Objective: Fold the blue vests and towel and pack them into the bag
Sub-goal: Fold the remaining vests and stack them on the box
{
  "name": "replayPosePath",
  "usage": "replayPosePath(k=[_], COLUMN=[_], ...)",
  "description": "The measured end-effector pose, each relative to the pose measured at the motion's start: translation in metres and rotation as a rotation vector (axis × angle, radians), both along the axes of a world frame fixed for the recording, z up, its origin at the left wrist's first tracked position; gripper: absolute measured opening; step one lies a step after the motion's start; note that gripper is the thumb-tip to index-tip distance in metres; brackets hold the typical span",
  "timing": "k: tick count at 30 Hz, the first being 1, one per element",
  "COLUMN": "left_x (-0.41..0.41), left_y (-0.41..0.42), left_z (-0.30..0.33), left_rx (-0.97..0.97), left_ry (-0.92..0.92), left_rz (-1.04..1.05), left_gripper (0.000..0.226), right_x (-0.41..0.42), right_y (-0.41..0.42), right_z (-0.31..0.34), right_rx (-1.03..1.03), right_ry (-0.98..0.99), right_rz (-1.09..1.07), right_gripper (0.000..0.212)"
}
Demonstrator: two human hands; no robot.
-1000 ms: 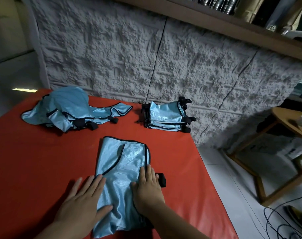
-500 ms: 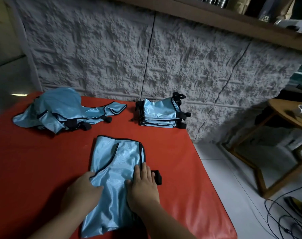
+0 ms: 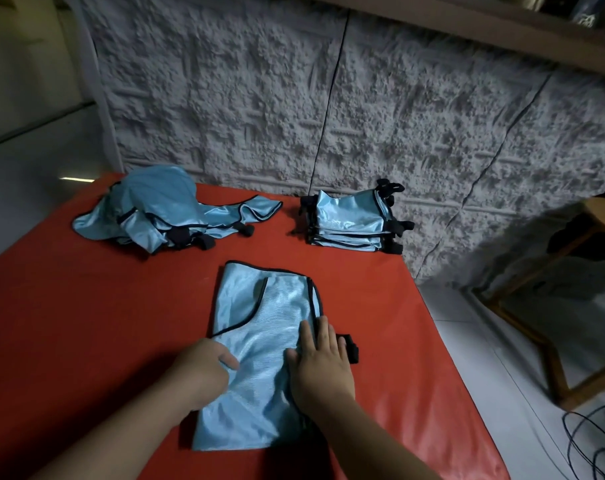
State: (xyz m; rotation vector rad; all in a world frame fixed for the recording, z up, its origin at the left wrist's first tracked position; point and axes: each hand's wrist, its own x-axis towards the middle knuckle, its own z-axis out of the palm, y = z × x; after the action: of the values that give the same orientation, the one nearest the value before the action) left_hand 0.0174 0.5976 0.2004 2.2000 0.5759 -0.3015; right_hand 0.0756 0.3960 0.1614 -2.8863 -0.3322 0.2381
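Satin-slick, limp light-blue vest [image 3: 259, 344] at lower centre: flat right hand [image 3: 323, 362] pins it, left hand [image 3: 204, 370] pinches its edge, the best hold.

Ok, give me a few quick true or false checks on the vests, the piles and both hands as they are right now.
1. The right hand lies flat on the half-folded vest. True.
2. The left hand is up at the folded stack. False: it grips the left edge of the half-folded vest, fingers curled.
3. The unfolded pile sits to the left of the folded stack. True.
4. The half-folded vest is already on the folded stack. False: it lies apart, on the red table, nearer the person.
5. A bag stands on the red table. False: none is in view.
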Motion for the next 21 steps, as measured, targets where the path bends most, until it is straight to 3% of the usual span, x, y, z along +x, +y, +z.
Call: replayPosePath(k=[6,12,17,21], left_x=[-0.010,-0.034,-0.065,-0.063], left_y=[0.013,0.011,-0.011,-0.013], left_z=[-0.004,0.019,0.016,0.021], left_rx=[0.020,-0.138,-0.305,-0.609], left_ry=[-0.086,-0.057,0.055,0.030], left_rz=[0.007,0.062,0.098,0.350], left_gripper=[0.032,0.042,0.044,0.025], right_x=[0.002,-0.029,-0.070,-0.068], right_y=[-0.006,-0.022,-0.045,-0.060], right_z=[0.010,0.065,0.061,0.040], right_rx=[0.041,0.253,0.099,-0.063], right_ry=[-0.007,-0.228,-0.016,0.035], right_rz=[0.007,0.185,0.706,0.624], right_gripper=[0.065,0.059,0.063,0.082])
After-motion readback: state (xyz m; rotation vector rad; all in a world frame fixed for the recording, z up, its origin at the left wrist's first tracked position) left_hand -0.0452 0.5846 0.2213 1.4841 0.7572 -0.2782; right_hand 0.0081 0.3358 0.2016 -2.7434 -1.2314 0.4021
